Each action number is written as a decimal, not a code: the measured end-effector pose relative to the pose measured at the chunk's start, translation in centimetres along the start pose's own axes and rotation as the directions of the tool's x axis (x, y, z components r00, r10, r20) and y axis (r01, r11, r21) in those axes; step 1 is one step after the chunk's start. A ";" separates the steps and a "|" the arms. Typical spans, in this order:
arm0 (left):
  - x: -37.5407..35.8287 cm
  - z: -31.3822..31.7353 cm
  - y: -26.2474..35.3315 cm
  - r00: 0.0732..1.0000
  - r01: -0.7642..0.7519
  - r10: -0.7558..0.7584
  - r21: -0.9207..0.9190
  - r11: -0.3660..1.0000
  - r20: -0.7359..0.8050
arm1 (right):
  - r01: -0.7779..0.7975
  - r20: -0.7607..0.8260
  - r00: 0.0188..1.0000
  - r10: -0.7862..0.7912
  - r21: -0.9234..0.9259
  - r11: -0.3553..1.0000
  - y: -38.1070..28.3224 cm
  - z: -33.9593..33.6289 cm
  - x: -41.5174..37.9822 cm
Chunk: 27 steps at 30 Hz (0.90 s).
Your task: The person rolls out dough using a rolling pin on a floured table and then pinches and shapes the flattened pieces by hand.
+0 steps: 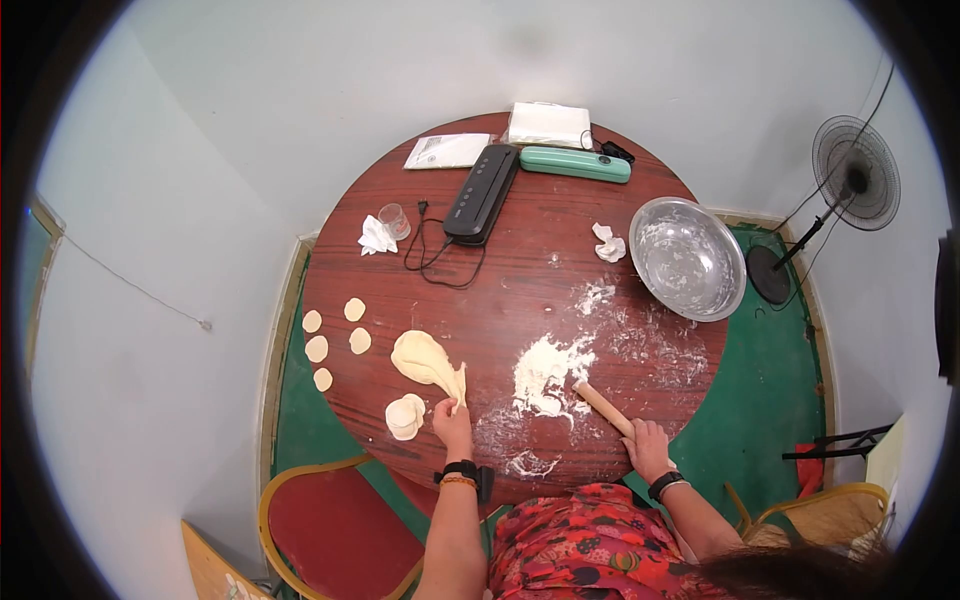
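Note:
My left hand (pixel 452 422) is closed on the narrow, stretched end of a large piece of pale dough (pixel 422 359). Just left of that hand lies a small stack of flat dough rounds (pixel 405 416). Several single dough rounds (pixel 359 341) are spread near the table's left edge. At the right, my right hand (pixel 649 446) is closed around the near end of a wooden rolling pin (pixel 605 409). The pin's far end touches a patch of white flour (pixel 545 377) on the dark red table (pixel 500 330).
A metal bowl (pixel 688 259) stands at the table's right edge. Behind are a black appliance (pixel 483 195) with a cord, a green appliance (pixel 575 164), a glass (pixel 394 221) and crumpled tissues (pixel 377 236). A fan (pixel 856 173) and chairs (pixel 340 525) surround the table.

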<state>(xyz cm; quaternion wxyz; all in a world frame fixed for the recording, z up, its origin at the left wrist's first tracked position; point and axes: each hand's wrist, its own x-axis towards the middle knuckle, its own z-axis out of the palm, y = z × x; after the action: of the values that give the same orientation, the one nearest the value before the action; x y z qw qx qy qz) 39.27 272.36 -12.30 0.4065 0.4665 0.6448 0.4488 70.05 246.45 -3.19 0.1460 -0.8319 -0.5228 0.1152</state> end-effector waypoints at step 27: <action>-1.5 -0.8 4.5 0.977 -0.157 0.189 0.259 0.953 -0.103 | 0.016 0.010 1.000 -0.016 -0.020 1.000 0.5 0.5 0.4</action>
<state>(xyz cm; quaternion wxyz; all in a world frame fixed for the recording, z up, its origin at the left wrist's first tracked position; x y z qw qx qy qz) 39.96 271.51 -7.63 0.2618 0.5392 0.6773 0.4267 70.48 246.70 -3.81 0.1362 -0.8285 -0.5313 0.1127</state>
